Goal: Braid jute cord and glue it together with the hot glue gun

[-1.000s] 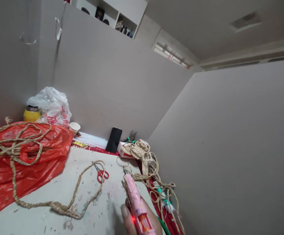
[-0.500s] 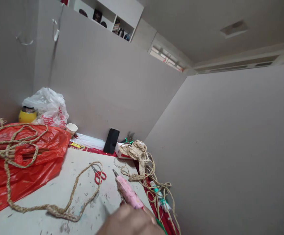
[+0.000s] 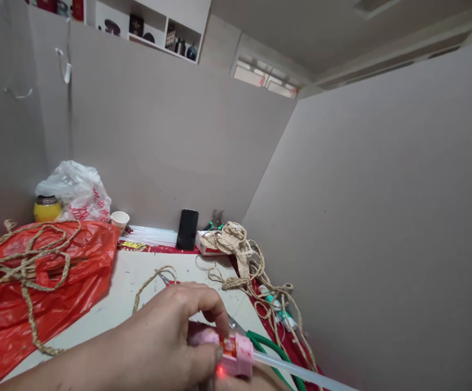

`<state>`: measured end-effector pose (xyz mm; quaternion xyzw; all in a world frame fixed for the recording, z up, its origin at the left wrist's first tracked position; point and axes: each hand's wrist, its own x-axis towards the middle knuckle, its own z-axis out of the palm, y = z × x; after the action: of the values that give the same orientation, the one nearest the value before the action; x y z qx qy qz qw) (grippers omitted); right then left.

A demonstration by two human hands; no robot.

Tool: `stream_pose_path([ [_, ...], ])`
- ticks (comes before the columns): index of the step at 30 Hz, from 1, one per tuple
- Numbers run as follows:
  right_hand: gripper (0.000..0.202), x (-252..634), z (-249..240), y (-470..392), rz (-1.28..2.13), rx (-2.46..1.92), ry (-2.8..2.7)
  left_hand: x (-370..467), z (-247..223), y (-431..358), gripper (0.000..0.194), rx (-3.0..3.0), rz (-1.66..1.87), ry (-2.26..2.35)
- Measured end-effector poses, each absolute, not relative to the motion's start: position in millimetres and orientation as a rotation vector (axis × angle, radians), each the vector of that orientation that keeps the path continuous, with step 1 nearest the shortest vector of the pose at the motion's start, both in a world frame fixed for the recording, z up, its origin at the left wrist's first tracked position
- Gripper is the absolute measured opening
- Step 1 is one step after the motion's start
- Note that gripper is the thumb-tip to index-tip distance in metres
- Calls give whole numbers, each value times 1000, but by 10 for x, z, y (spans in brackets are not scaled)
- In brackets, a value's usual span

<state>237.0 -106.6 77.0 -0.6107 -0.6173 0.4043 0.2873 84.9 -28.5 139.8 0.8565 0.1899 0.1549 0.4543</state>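
Note:
Near the bottom centre, my left hand (image 3: 174, 328) wraps its fingers and thumb round a pink glue gun (image 3: 241, 353). A clear glue stick (image 3: 296, 372) runs out of its back end, and a small red light glows on it. Below the gun, a part of my right hand (image 3: 236, 383) shows at the bottom edge; its fingers are hidden. Green-handled scissors (image 3: 268, 347) lie just behind the gun. A braided straw rope (image 3: 150, 279) curves on the white board, partly covered by my left arm.
Red plastic (image 3: 93, 266) with rope on it lies at left. Behind stand a yellow jar (image 3: 47, 209), a plastic bag (image 3: 85, 190), a paper cup (image 3: 120, 220) and a phone (image 3: 187, 229). Rope coils (image 3: 239, 255) line the right edge before grey partitions.
My left hand has come in over the board and onto the pink glue gun. The gun's nozzle no longer shows; its back end and glue stick now do. The view has shifted.

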Motion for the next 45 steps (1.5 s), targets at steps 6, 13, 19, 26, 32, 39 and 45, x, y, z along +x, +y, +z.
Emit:
stream_pose_path([
  [6, 9, 2414, 808, -1050, 1256, -1451, -1751, 842, 1382, -216, 24, 2137, 298, 425],
  [13, 13, 2440, 857, -1047, 1355, -1687, -1727, 862, 1298, -187, 20, 2125, 232, 481],
  [19, 13, 2454, 806, -1026, 1361, -1635, -1796, 883, 1289, -180, 19, 2169, 209, 513],
  [26, 10, 2478, 754, -1037, 1266, -1630, -1872, 890, 1252, -198, 16, 2150, 159, 518],
  [32, 16, 2432, 774, -1017, 1310, -1554, -1803, 877, 1198, -159, 16, 2162, 185, 485],
  [39, 19, 2536, 614, -1023, 1381, -1709, -1612, 831, 1249, -97, 12, 2173, 298, 483],
  [45, 18, 2551, 662, -1025, 1353, -1538, -1784, 839, 1306, -116, 16, 2167, 340, 466],
])
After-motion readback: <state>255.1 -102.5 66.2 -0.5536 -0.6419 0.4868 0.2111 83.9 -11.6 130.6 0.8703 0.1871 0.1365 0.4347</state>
